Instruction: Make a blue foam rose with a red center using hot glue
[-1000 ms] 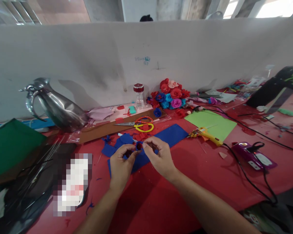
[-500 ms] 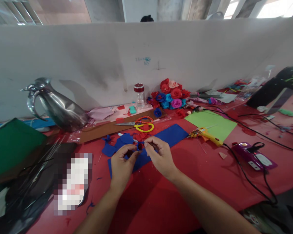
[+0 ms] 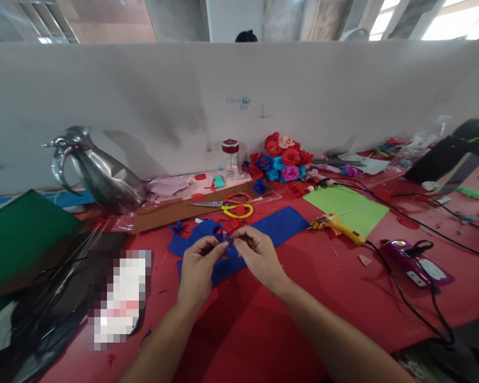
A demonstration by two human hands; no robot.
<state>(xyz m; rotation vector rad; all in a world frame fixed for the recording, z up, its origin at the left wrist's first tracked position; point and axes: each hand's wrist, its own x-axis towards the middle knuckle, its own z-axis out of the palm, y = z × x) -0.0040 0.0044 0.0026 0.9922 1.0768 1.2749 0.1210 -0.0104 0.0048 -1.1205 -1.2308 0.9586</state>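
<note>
My left hand (image 3: 197,268) and my right hand (image 3: 257,255) meet over a red table (image 3: 323,298), fingertips pinched together on a small blue and red rolled flower (image 3: 219,232) on a thin wire. Both hands hold it just above a blue foam sheet (image 3: 263,231) and several blue scraps (image 3: 191,234). Scissors with yellow and orange handles (image 3: 233,205) lie just beyond the hands.
A yellow glue gun (image 3: 337,226) with a black cord lies to the right by a green sheet (image 3: 349,205). A bunch of foam roses (image 3: 281,157), a small jar (image 3: 230,157) and a metal jug (image 3: 93,173) stand along the white partition. A purple device (image 3: 417,263) sits at right.
The hands have shifted slightly up and left while turning the small flower between the fingertips. The view has tilted a little downward.
</note>
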